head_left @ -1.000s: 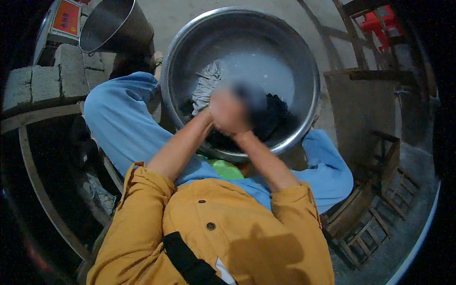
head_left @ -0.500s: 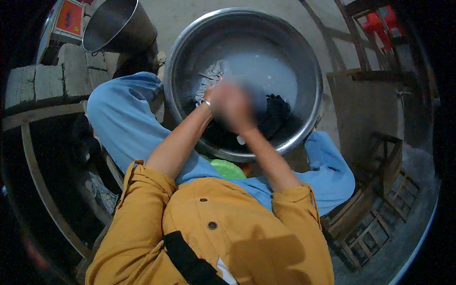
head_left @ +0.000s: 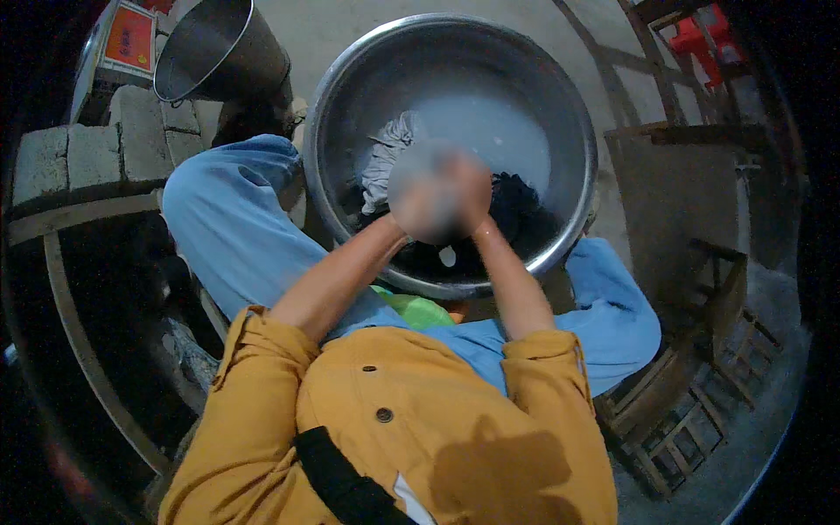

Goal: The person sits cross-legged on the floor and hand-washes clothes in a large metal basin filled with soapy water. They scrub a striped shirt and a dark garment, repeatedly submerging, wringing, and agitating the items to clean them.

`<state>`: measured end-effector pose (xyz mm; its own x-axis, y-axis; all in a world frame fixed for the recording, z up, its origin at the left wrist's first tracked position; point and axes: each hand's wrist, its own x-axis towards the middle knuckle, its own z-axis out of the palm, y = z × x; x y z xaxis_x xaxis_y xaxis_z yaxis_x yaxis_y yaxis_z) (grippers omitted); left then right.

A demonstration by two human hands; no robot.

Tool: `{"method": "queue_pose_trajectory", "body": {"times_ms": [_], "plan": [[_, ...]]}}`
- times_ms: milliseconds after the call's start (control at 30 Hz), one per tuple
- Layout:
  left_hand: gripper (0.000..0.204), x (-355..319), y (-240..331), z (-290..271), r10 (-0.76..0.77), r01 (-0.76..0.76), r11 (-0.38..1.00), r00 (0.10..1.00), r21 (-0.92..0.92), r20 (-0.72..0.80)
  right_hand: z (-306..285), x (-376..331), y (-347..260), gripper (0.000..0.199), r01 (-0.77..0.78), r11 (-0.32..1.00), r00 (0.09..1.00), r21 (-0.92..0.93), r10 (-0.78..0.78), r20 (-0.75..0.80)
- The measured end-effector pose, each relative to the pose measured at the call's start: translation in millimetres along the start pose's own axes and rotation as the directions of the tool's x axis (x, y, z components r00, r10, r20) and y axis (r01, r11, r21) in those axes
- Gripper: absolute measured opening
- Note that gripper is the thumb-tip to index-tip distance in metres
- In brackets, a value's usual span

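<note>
A wide metal basin [head_left: 588, 149] holds cloudy water [head_left: 477, 109]. My left hand [head_left: 413, 208] and my right hand [head_left: 470, 191] are close together over its near half. A blur covers both hands, so neither the fingers nor anything between them can be made out. Beside my left hand lies a crumpled light grey striped cloth [head_left: 383, 166]. Black cloth [head_left: 518, 208] is bunched up to the right of my right hand, partly in the water. A small white piece [head_left: 447, 256] shows just below my hands against the dark near side of the basin.
A metal bucket [head_left: 206, 52] stands at the far left beside grey blocks [head_left: 92, 157]. Something bright green [head_left: 416, 309] shows between my legs and the basin. Wooden frames [head_left: 691, 437] stand on the right, with a red plastic object [head_left: 707, 44] behind.
My right hand has shifted slightly to the right, and its forearm is now more upright. My left hand has come a little nearer to me, and more of the grey cloth shows.
</note>
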<state>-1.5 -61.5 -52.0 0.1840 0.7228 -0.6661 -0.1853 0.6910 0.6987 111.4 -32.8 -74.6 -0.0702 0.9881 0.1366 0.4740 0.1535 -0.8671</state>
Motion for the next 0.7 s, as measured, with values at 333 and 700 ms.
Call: {"method": "queue_pose_trajectory", "body": {"times_ms": [333,700], "plan": [[0.028,-14,41,-23,0.134,-0.138,0.945,0.990,0.298,0.031,-67,24,5,0.019,-0.630,0.659,0.755,0.411,0.397,0.521],[0.027,-24,14,7,-0.047,0.019,0.983,0.988,-0.185,-0.150,6,-7,-23,0.019,0.423,0.800,0.906,-0.426,-0.384,0.177]]}}
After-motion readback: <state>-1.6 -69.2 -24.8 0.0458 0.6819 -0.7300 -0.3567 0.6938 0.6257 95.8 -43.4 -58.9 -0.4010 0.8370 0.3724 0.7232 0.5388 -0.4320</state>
